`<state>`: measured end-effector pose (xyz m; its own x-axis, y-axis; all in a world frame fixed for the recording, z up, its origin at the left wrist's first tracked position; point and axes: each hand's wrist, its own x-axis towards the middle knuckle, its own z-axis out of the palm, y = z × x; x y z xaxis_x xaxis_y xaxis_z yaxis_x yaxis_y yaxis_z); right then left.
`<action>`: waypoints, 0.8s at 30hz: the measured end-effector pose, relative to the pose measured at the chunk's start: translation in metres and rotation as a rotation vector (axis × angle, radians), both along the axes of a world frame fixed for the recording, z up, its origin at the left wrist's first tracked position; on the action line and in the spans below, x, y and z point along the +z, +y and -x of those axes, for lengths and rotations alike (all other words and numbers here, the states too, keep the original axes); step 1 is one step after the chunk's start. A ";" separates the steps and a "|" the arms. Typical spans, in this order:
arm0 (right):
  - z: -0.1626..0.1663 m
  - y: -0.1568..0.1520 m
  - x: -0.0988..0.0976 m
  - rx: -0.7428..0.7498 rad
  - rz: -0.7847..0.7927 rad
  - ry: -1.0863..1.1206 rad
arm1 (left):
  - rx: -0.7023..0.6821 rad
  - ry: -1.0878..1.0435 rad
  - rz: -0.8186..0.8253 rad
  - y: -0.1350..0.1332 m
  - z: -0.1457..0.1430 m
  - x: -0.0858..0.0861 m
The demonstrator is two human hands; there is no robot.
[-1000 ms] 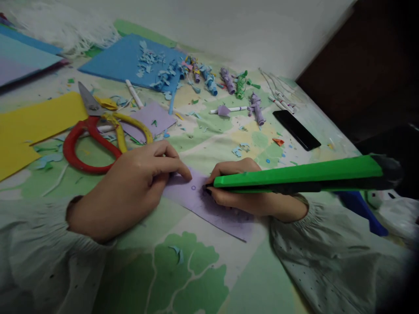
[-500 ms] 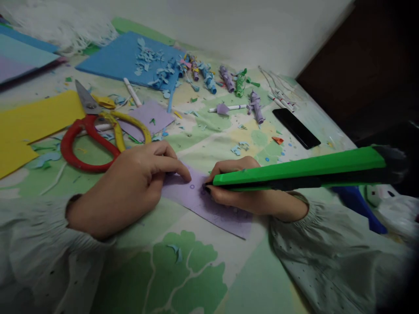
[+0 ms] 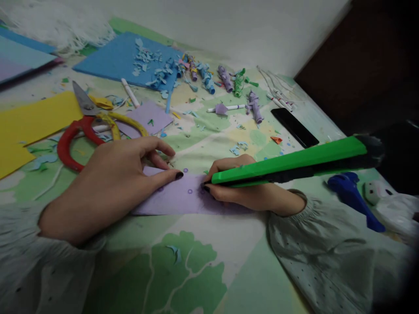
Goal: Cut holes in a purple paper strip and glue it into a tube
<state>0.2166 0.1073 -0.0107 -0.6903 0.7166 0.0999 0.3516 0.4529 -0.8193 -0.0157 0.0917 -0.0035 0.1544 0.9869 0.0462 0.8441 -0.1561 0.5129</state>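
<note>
A strip of purple foam paper (image 3: 180, 201) with several small ring marks lies in front of me. My left hand (image 3: 121, 174) rests over its left end, thumb stretched onto the strip and fingers apart beyond its far edge. In my right hand (image 3: 235, 187) is a green-and-black box cutter (image 3: 291, 159), gripped near its front end and slanting up to the right. Its tip is hidden behind my fingers at the strip. Red-and-yellow scissors (image 3: 87, 115) lie just past my left hand, their handles partly covered by it.
Yellow sheets (image 3: 39, 113) lie left, with a blue sheet (image 3: 108, 56) behind bearing curled scraps. Several decorated paper rolls (image 3: 225, 78), markers (image 3: 279, 101) and a black phone (image 3: 294, 127) lie towards the back right. A blue tool (image 3: 356, 200) sits at right.
The purple strip has turned so its near edge runs nearly level. My left hand has shifted left and spread, thumb now lying on the strip. The right hand still grips the box cutter.
</note>
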 end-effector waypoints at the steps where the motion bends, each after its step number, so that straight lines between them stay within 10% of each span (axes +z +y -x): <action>1: 0.000 0.000 0.000 -0.003 -0.033 -0.007 | -0.002 -0.007 0.016 0.003 0.001 0.000; 24: -0.001 0.000 -0.002 0.001 -0.179 -0.010 | 0.016 -0.007 0.039 -0.003 0.003 -0.004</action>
<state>0.2181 0.1072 -0.0129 -0.6926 0.6874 0.2188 0.3586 0.5913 -0.7224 -0.0187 0.0887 -0.0071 0.1384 0.9903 0.0090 0.8426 -0.1225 0.5244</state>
